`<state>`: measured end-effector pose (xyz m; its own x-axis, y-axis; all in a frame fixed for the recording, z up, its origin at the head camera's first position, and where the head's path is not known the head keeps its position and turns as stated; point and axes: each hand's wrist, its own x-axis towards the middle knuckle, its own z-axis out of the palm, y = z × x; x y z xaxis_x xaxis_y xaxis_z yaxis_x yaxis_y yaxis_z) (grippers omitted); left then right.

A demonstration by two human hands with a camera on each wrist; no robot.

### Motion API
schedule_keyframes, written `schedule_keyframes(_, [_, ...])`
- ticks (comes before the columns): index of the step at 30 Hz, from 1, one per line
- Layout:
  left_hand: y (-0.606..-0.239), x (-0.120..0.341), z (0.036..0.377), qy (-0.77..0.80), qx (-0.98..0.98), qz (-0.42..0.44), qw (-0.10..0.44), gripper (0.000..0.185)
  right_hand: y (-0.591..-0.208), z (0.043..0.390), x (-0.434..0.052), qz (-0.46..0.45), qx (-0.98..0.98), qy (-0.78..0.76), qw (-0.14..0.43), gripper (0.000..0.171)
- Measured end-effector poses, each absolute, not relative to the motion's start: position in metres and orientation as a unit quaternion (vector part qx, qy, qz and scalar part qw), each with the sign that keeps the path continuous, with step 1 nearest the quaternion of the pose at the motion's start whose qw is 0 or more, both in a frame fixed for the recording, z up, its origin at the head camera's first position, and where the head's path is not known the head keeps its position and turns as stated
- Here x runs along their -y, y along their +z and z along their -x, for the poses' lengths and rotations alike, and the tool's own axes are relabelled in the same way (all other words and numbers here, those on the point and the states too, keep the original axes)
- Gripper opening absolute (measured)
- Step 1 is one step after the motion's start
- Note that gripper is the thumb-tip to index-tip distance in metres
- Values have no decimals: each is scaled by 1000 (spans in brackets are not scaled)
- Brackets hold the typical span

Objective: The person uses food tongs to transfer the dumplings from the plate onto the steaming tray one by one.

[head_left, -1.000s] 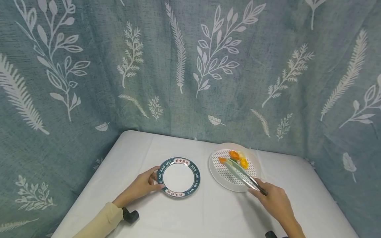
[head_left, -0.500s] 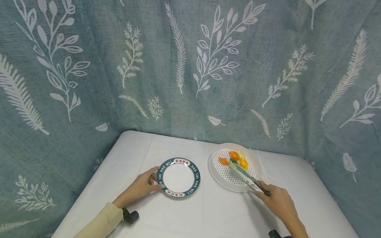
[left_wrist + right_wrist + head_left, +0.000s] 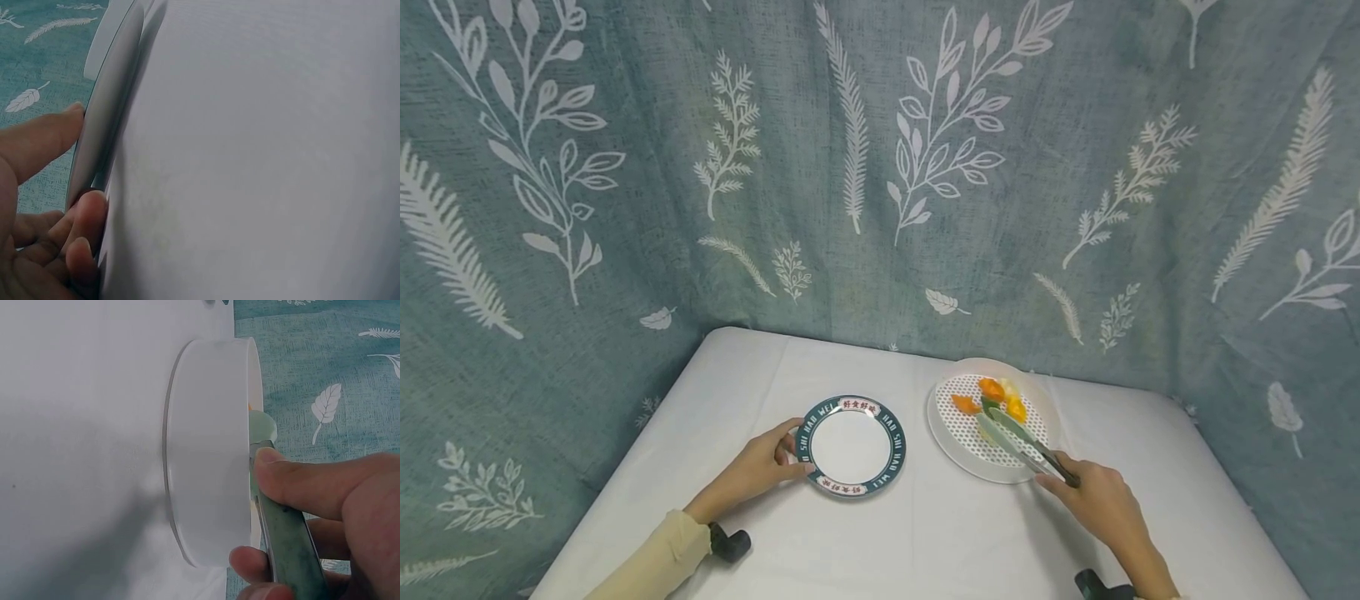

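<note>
My left hand [image 3: 763,462] grips the left rim of a white plate [image 3: 850,448] with a dark green lettered border. In the left wrist view the plate [image 3: 109,100] shows edge-on, thumb on its upper face, fingers curled beneath. My right hand [image 3: 1097,496] holds metal tongs [image 3: 1018,432] with pale green tips. Those tips reach into a round white container [image 3: 966,469] with a perforated inner surface. In it lie an orange piece [image 3: 965,404], another orange piece [image 3: 992,389], a yellow piece [image 3: 1016,409] and a dark green piece [image 3: 988,402], near the tips. I cannot tell whether the tips hold anything.
A white cloth covers the table [image 3: 850,550]. Behind it hangs a blue-green curtain [image 3: 820,275] with white leaf prints. The container's side wall [image 3: 209,450] rises tall in the right wrist view. A black wrist camera [image 3: 730,546] sits at the left cuff.
The tongs have drawn right, away from the left orange piece, toward the container's middle, their tips parting more. My left hand and the plate stay in place.
</note>
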<state>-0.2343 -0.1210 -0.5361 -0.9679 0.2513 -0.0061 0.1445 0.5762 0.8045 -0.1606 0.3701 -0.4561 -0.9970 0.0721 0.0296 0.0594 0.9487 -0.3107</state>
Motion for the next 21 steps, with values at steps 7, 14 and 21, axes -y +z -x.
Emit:
schedule_keyframes(7, [-536, 121, 234, 448, -885, -114, 60, 84, -456, 159, -370, 38, 986, 159, 21, 76])
schedule_keyframes(14, [-536, 122, 234, 445, -886, -116, 63, 85, -453, 157, -367, 35, 986, 156, 45, 82])
schedule_keyframes(21, [-535, 122, 234, 441, -888, -112, 63, 86, -450, 153, -358, 9, 983, 166, 83, 72])
